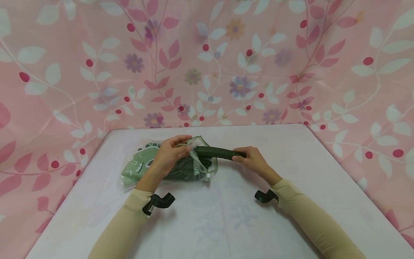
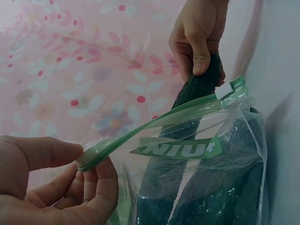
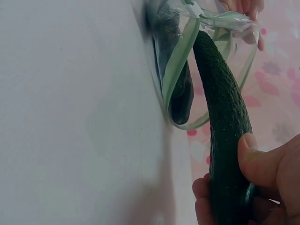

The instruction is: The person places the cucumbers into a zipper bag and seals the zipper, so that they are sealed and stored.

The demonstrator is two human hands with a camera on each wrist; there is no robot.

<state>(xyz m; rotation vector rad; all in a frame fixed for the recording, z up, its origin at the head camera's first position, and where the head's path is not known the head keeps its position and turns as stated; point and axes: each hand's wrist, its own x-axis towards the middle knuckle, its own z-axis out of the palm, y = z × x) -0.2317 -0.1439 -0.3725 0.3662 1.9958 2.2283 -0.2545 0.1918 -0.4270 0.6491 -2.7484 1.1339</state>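
Observation:
A dark green cucumber (image 1: 220,152) is gripped near its right end by my right hand (image 1: 253,160); its other end lies in the mouth of a clear zip bag (image 1: 145,167). The bag rests on the table, printed with a green cartoon figure, and more cucumbers (image 3: 182,101) show inside it. My left hand (image 1: 169,153) pinches the bag's green zip edge (image 2: 117,143) between thumb and fingers, with the opening spread apart. A white slider (image 2: 224,91) sits at one end of the zip strip.
A white table (image 1: 210,226) lies under the bag and both hands. Behind and beside it hangs a pink curtain (image 1: 194,79) with leaves and flowers. Dark wrist cameras (image 1: 163,200) are strapped over both sleeves.

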